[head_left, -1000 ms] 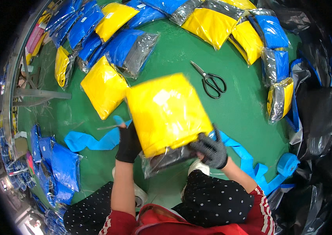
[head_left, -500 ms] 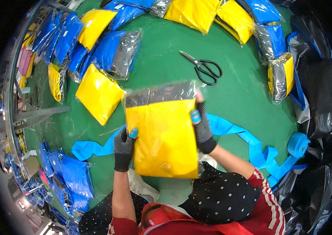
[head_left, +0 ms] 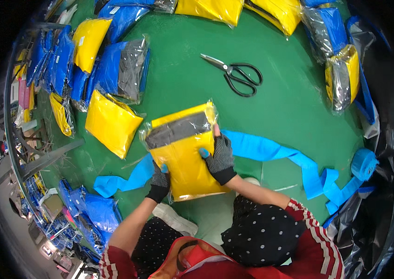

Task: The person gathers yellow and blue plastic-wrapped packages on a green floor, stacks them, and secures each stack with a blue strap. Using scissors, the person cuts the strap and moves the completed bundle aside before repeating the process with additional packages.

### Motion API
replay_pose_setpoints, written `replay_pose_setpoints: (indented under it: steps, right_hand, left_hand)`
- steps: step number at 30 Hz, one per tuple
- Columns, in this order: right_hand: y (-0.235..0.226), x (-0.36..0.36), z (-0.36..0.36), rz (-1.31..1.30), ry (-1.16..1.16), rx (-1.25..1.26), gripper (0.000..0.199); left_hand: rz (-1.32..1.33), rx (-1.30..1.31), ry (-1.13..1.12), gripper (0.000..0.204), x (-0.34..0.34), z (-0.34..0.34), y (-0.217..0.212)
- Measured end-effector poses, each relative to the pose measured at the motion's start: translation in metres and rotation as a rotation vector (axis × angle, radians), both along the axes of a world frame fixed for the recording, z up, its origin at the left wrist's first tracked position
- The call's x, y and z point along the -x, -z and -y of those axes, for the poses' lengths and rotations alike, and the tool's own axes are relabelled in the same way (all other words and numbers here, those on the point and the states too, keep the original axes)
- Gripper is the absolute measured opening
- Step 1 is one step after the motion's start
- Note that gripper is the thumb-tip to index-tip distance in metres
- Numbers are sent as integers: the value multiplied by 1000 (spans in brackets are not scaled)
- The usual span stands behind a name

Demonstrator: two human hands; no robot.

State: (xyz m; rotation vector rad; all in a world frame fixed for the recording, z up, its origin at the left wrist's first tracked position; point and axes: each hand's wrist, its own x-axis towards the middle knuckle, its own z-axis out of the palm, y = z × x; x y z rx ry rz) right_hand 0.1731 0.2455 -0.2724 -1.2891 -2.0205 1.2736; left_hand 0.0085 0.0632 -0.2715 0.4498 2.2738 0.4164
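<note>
Between my two hands is a folded yellow package in clear plastic, with a dark grey band across its upper part. My left hand, in a dark fingerless glove, grips its lower left edge with the thumb on top. On the right edge, my right hand holds it the same way, fingers mostly hidden underneath. A bright blue strap runs along the floor behind my hands and ends in a roll at the right. Black-handled scissors lie beyond the package.
Wrapped blue packages and yellow packages lie at the far left. More yellow packages line the far edge, and a yellow-and-grey one is at right. Black sheeting covers the right side. Blue packages sit near left.
The yellow package has tilted and come nearer, and looks smaller; yellow now shows above its grey band. Both hands keep hold of it. The whole view has shifted slightly.
</note>
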Motion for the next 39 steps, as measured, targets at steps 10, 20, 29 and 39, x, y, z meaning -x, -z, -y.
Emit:
replay_pose_setpoints:
  steps: [10,20,29,39]
  right_hand:
    - [11,11,3,137,60,0,78]
    - [19,-4,-3,137,-87,143,80]
    - [-34,-30,-161,200,-353,330,56]
    - [-79,185,-343,414,-503,219,34]
  left_hand:
    - [335,315,357,79,39,-25,-16]
    - [-23,276,167,77,-3,20,71]
    - [-238,-4,391,39,147,-31,-34]
    - [129,-996,-700,45,444,-301,1]
